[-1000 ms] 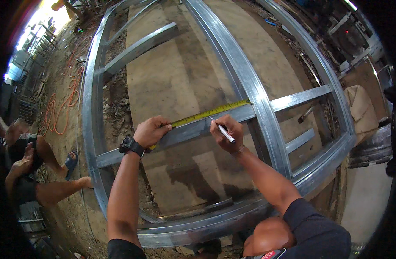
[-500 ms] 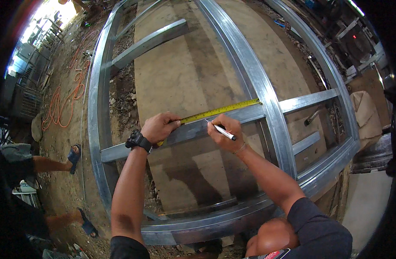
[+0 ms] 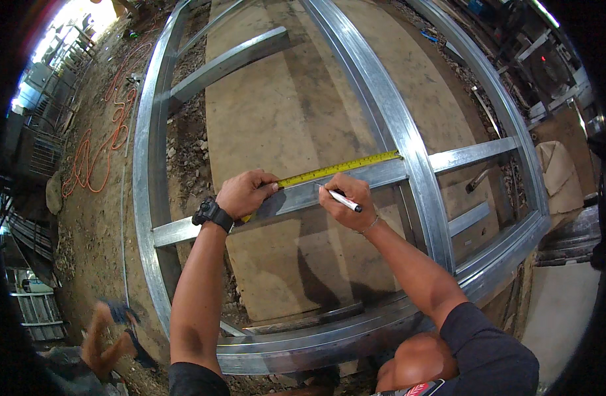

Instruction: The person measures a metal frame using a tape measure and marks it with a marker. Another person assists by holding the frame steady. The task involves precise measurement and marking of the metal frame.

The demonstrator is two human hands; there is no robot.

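Observation:
A yellow tape measure (image 3: 339, 167) is stretched along a galvanized metal crossbar (image 3: 289, 201), its far end against the long middle bar (image 3: 408, 142). My left hand (image 3: 245, 191), with a black watch on the wrist, is closed around the tape's case at the left end; most of the case is hidden under the fingers. In my right hand (image 3: 346, 199) is a white marker (image 3: 343, 200) with a black end, pinched between the fingers. Its tip points at the crossbar just below the tape, near the middle of the stretched length.
The crossbar belongs to a large metal frame (image 3: 143, 165) raised over brown boards (image 3: 256, 132) on dirt ground. An orange cord (image 3: 85, 165) lies at left. Another person's legs (image 3: 98, 336) show at lower left. A tan cloth (image 3: 559, 175) hangs at right.
The other person at lower left has stepped toward the bottom edge. My hands, the marker and the tape have barely moved.

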